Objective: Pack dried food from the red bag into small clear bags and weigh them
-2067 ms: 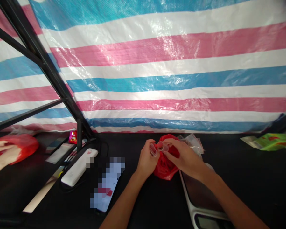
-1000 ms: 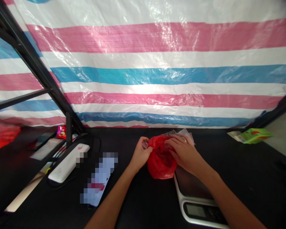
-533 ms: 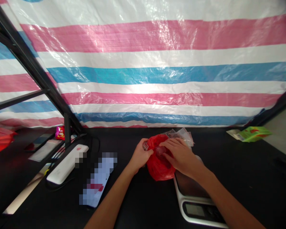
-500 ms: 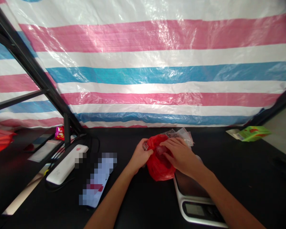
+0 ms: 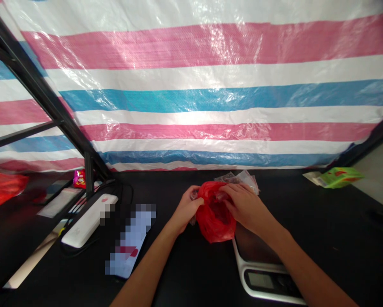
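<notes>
A crinkled, glossy red plastic bag (image 5: 215, 217) sits on the matte black counter (image 5: 322, 238), touching the far edge of a flat, rounded white scale (image 5: 261, 264). The left hand (image 5: 186, 209) has its grip closed on the bag's left rim. The right hand (image 5: 245, 207) has its grip pinched on the thin film at the right of the mouth. Clear, wrinkled small bags (image 5: 239, 177) lie just behind, below a shiny woven striped tarp (image 5: 210, 98).

Makeshift packing station: a striped tarp (image 5: 210, 98) forms the backdrop, and a black desk (image 5: 322, 238) carries a kitchen scale (image 5: 258, 264) beside a metal frame (image 5: 50, 106).
</notes>
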A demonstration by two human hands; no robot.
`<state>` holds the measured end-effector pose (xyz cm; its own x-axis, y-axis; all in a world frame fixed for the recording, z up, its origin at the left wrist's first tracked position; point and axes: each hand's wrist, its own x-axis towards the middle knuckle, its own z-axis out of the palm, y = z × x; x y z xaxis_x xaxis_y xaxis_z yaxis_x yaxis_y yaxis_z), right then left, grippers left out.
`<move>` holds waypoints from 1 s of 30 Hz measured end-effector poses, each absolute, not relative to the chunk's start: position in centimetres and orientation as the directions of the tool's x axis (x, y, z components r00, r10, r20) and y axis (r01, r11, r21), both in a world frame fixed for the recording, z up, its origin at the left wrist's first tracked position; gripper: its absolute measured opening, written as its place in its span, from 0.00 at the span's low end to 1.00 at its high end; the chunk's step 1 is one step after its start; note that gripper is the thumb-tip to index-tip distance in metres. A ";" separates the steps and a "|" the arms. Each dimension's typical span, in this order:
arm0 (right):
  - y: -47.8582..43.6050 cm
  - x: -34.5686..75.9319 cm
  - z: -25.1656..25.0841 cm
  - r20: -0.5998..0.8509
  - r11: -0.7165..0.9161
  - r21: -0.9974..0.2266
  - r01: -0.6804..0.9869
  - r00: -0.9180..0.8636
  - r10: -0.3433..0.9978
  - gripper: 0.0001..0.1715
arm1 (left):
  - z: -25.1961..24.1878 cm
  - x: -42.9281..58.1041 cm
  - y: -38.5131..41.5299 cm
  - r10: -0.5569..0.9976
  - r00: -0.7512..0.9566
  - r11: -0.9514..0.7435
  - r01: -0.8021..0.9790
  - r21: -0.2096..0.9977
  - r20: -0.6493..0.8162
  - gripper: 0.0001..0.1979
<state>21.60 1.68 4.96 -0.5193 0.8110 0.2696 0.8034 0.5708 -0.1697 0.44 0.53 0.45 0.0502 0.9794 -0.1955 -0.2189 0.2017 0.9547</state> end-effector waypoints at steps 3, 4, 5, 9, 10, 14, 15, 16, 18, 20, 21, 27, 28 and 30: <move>1.6 21.4 5.1 0.259 0.574 -0.169 0.802 -0.525 0.810 0.18 | 0.8 0.6 0.5 0.976 0.065 0.219 -0.279 0.935 -0.209 0.22; 1.5 21.4 5.1 0.251 0.573 -0.170 0.802 -0.527 0.812 0.17 | 0.8 0.7 0.5 0.974 0.070 0.228 -0.314 0.922 -0.217 0.22; 1.4 21.3 5.2 0.242 0.571 -0.174 0.802 -0.528 0.814 0.17 | 0.8 0.8 0.5 0.972 0.070 0.234 -0.355 0.905 -0.224 0.22; 1.1 20.9 5.3 0.217 0.573 -0.187 0.798 -0.535 0.816 0.17 | 0.5 1.3 0.6 0.965 0.007 0.227 -0.525 0.820 -0.263 0.19; 1.1 20.9 5.3 0.216 0.576 -0.188 0.795 -0.539 0.814 0.17 | 0.4 1.4 0.6 0.960 -0.015 0.224 -0.558 0.799 -0.280 0.19; 1.1 20.8 5.3 0.213 0.569 -0.207 0.796 -0.531 0.820 0.18 | 0.4 1.6 0.6 0.941 -0.051 0.233 -0.621 0.748 -0.335 0.19; 1.1 20.9 5.3 0.209 0.562 -0.212 0.800 -0.524 0.825 0.18 | 0.4 1.6 0.6 0.940 -0.052 0.234 -0.624 0.746 -0.338 0.19; 1.1 20.9 5.2 0.206 0.553 -0.214 0.805 -0.516 0.831 0.18 | 0.5 1.6 0.6 0.938 -0.049 0.239 -0.625 0.743 -0.343 0.19; 1.2 20.9 5.2 0.205 0.544 -0.211 0.812 -0.507 0.837 0.18 | 0.5 1.7 0.5 0.934 -0.034 0.254 -0.635 0.730 -0.355 0.19; 1.2 20.8 5.0 0.213 0.543 -0.206 0.814 -0.505 0.837 0.18 | 0.5 1.8 0.4 0.931 -0.014 0.271 -0.646 0.714 -0.366 0.19; 1.2 20.8 4.9 0.218 0.547 -0.205 0.812 -0.507 0.834 0.18 | 0.6 1.8 0.4 0.930 -0.004 0.276 -0.652 0.706 -0.367 0.19; 1.3 20.8 4.6 0.228 0.545 -0.259 0.797 -0.498 0.837 0.15 | 0.5 1.8 0.5 0.934 -0.011 0.263 -0.656 0.708 -0.357 0.19; 1.4 20.9 4.6 0.227 0.539 -0.282 0.794 -0.490 0.841 0.14 | 0.5 1.6 0.5 0.940 -0.037 0.242 -0.627 0.740 -0.339 0.19; 1.5 21.0 4.7 0.230 0.529 -0.333 0.780 -0.477 0.848 0.11 | 0.3 1.3 0.8 0.957 -0.130 0.155 -0.523 0.838 -0.259 0.20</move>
<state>21.01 1.51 4.71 -0.4770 0.8482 0.2303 0.7805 0.5292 -0.3328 1.33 0.81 0.33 -0.1303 0.9572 -0.2585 -0.5229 0.1552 0.8381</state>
